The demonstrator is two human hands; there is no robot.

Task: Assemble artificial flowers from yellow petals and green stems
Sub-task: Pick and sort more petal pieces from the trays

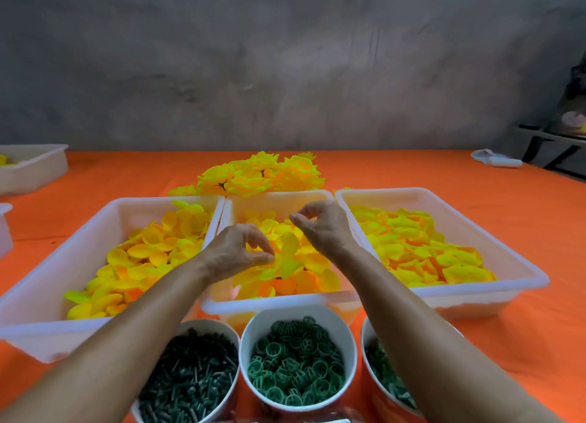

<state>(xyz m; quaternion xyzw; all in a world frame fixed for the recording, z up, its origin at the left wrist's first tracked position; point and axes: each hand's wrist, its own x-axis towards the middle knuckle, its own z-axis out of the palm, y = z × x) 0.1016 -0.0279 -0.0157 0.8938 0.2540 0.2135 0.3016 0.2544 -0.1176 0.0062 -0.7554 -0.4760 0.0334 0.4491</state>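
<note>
Hands over the middle tray, both mine, forearms reaching in from the bottom of the view. My left hand hovers low over the yellow petals in that tray, thumb and forefinger curled together in a pinch; they meet at a petal's edge, though I cannot tell for sure whether anything is caught between them. My right hand sits higher, toward the tray's far right corner, fingers curled with thumb and forefinger tips nearly touching; whether it pinches something small I cannot tell.

Left tray and right tray flank the middle one, touching or nearly so, each heaped with more yellow petals.

Three round tubs stand in front of the trays: left tub with dark green stems, centre tub with green rings, right tub with more green pieces, partly hidden by my right forearm.

Finished yellow flowers lie piled on the orange tablecloth just behind the middle tray. Another white tray sits far left, and a white object far right.
</note>
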